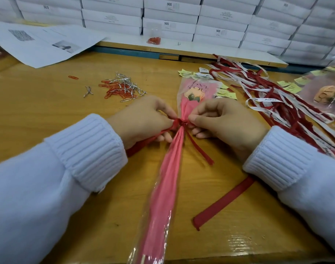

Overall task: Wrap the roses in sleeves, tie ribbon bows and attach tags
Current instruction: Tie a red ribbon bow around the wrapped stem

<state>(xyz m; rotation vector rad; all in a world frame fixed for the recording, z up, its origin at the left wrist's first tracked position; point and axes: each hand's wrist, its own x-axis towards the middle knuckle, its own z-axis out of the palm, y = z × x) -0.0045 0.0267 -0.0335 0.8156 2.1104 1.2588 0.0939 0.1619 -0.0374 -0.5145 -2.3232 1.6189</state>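
The sleeved rose [172, 164] lies on the wooden table [48, 96], light, its film likely slippery (and crinkly), best held at the gathered neck. There the left hand [143, 119] and right hand [223, 122], fingers curled, each pinch the soft red ribbon [179, 122] at its knot.

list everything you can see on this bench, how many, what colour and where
rose: one, pink sleeve, table centre, between the hands
ribbon: one, red, knotted round the sleeve's neck
loose strip: one, red, beside the right cuff
ribbon pile: many, red and white, right
tags: several, pale yellow and white, behind the rose
clips: heap, red and silver, left of the rose
second rose: one, orange, clear sleeve, far right
papers: few, white, back left
boxes: many, white, stacked at back
table: one, yellow wood
left hand: white cuff, pinches the ribbon
right hand: white cuff, pinches the ribbon at the knot
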